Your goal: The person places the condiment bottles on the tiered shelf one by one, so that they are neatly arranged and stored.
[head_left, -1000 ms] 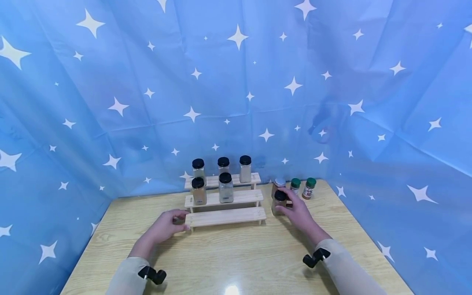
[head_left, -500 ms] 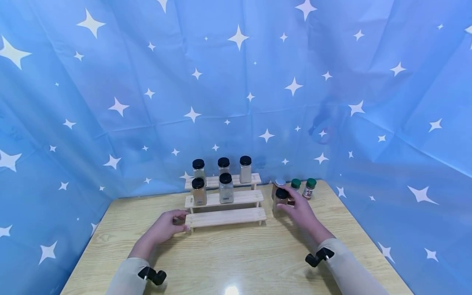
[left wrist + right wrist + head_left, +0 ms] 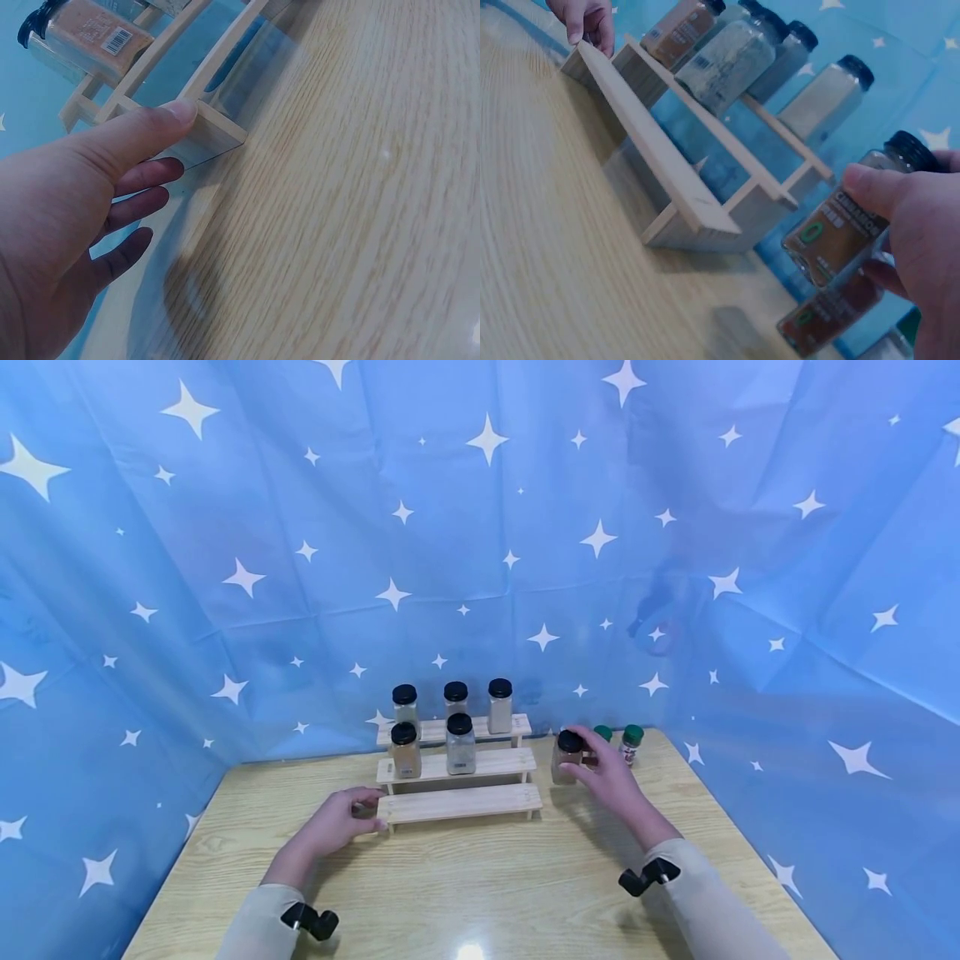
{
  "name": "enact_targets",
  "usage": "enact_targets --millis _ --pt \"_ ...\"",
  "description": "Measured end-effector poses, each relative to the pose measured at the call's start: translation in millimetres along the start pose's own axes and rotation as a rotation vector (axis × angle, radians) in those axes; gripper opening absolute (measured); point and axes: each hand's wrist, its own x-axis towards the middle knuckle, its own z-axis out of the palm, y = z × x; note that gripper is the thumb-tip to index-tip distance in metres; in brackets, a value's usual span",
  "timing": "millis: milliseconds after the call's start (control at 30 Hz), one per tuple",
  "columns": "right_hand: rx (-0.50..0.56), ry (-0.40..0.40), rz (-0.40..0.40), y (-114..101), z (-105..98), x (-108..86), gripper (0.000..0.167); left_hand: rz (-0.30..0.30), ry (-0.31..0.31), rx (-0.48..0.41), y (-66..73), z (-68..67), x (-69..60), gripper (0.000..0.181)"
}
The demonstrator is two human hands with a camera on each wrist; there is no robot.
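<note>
A three-tier wooden spice rack [image 3: 461, 802] stands on the table. My left hand [image 3: 339, 820] grips the left end of its lowest shelf; the thumb lies on the wood in the left wrist view. In my right hand [image 3: 611, 783] is a black-capped cinnamon jar [image 3: 838, 229], held between thumb and fingers, tilted in the right wrist view. It is right of the rack and looks raised off the table. Behind it a jar of red-brown spice [image 3: 829, 315] shows in the right wrist view, mostly hidden in the head view.
On the middle shelf are an orange-brown spice jar [image 3: 406, 758] and a jar of pale flakes [image 3: 461, 753]. Three black-capped jars, one a pale jar [image 3: 499, 710], line the top shelf. Green-capped bottles [image 3: 631, 745] stand at the back right. A starred blue curtain [image 3: 480, 527] hangs behind.
My right hand has raised the cinnamon jar and shifted it slightly toward the back, so it now covers the jar behind it. The left hand and rack have stayed put.
</note>
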Motion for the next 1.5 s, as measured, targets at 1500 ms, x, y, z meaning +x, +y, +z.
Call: enact_targets --millis 1500 --pt "0.043 -0.110 -0.065 -63.9 42.4 50.7 0.069 0.023 0.003 0.014 -4.3 0.6 2.2 0.054"
